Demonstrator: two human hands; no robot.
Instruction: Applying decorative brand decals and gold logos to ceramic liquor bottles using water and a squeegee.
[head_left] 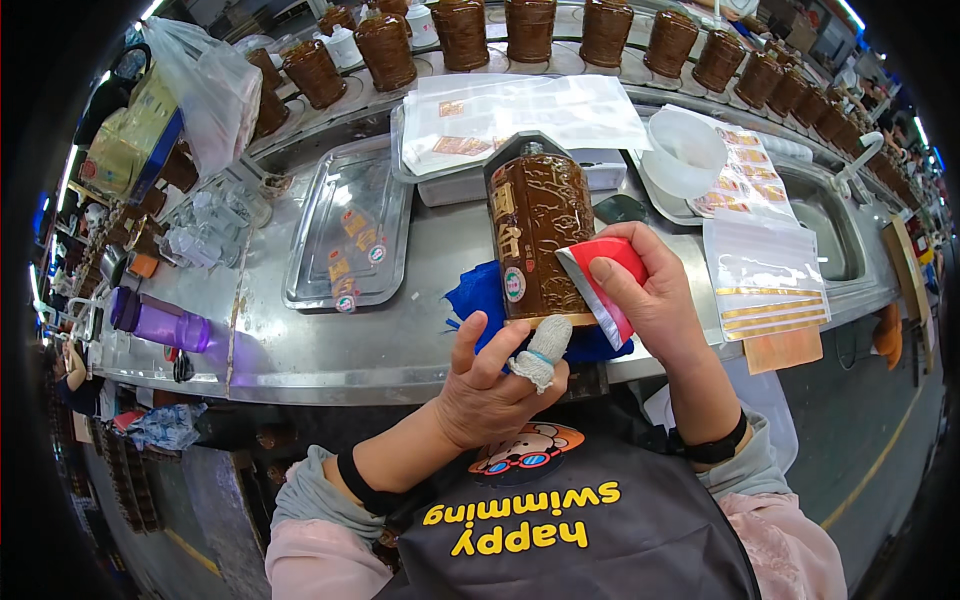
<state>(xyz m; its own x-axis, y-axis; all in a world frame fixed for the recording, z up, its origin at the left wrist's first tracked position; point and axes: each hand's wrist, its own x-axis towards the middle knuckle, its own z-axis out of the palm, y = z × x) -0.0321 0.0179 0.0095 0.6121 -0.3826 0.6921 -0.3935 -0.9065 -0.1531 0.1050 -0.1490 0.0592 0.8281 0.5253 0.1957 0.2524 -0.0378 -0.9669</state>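
Observation:
A dark brown embossed bottle [540,235] lies at the bench's near edge, its neck pointing away and gold characters on its side. Bunched blue cloth [475,293] shows beneath it. In a pinch, my right hand [655,290] holds a folded red and silver piece [612,275] against the bottle's right side; I cannot make out its exact kind. My left hand [500,385] is at the bottle's base, fingers apart, with a white knitted finger cover [545,350] touching the base's edge. Its grip is loose, not wrapped round the bottle.
A metal tray [350,290] with several labels lies to the left, near a purple water bottle [165,320]. White label sheets [530,105] and a plastic tub [685,150] stand behind. Right are gold strip sheets [765,290] and a sink [830,225]. Brown bottles [530,28] line the back.

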